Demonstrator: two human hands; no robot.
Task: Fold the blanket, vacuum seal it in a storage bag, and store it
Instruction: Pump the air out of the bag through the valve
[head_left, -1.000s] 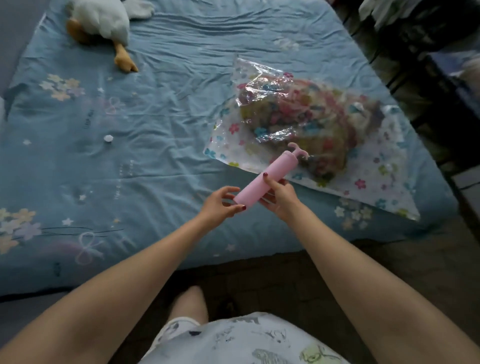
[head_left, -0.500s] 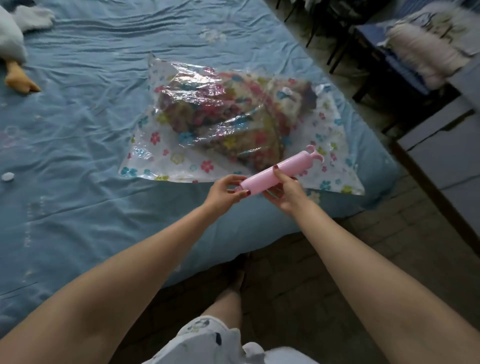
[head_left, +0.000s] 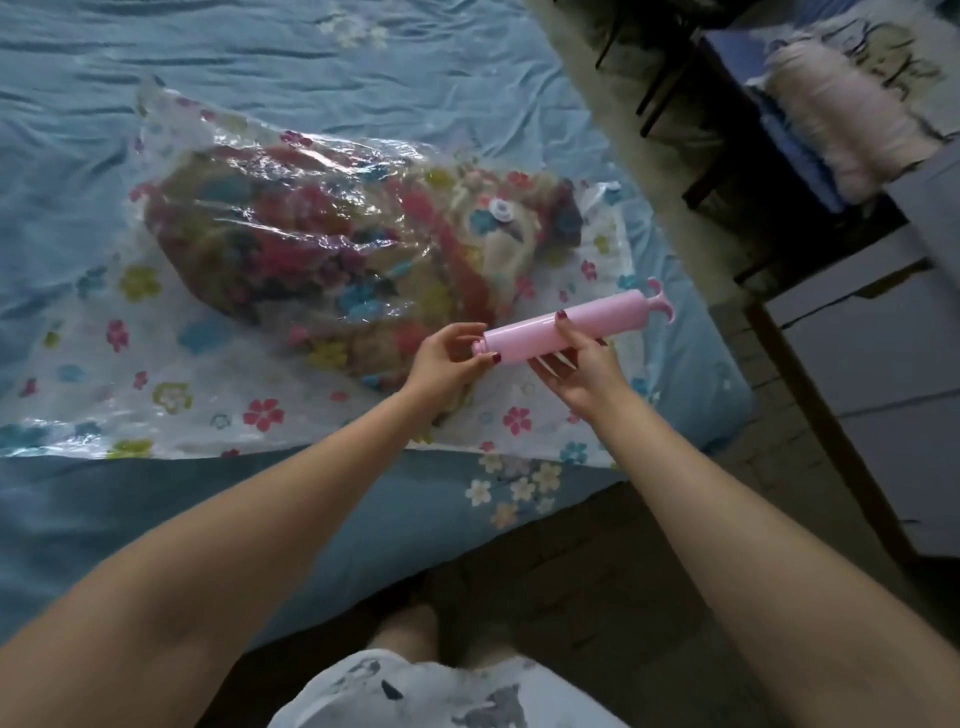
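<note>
While both hands (head_left: 519, 358) grip the pink pump (head_left: 566, 325), the bagged floral blanket (head_left: 322, 260) bulges.

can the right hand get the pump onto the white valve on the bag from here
Probably yes: the valve sits exposed on top of the storage bag, beyond the right hand holding the pink pump, with nothing between.

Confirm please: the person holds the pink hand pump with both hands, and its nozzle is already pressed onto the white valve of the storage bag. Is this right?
Not quite. In the head view the pink hand pump is held in both hands, left hand at the nozzle end and right hand around the barrel, but the nozzle is not on the white valve. The pump is apart from it, above the storage bag's near edge.
</note>
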